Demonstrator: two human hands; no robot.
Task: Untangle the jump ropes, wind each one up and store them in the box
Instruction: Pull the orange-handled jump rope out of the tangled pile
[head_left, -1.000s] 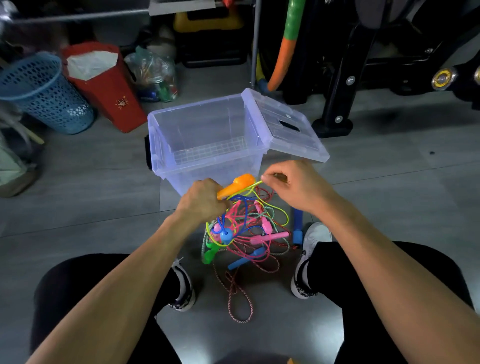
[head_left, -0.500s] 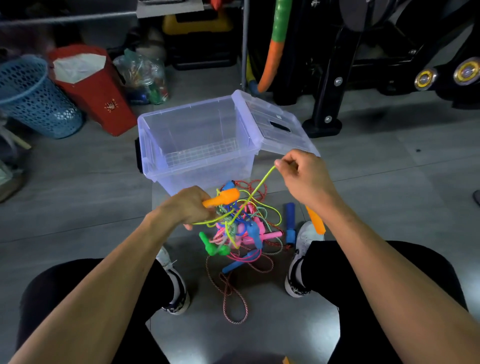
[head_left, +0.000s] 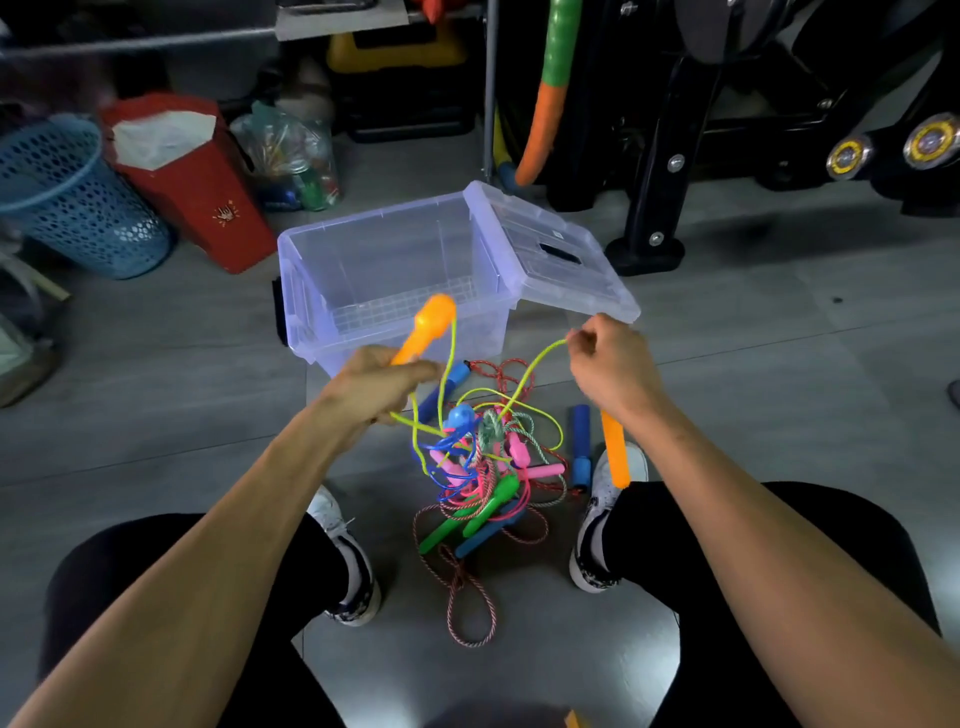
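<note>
The left hand grips one orange handle; the right hand pinches the yellow cord and holds the second orange handle. The cord looks light, soft and slippery — better to take hold at the stiff handles. The tangle of jump ropes lies on the grey tiled floor between the shoes, just before the open clear box — a cluttered storage room.
</note>
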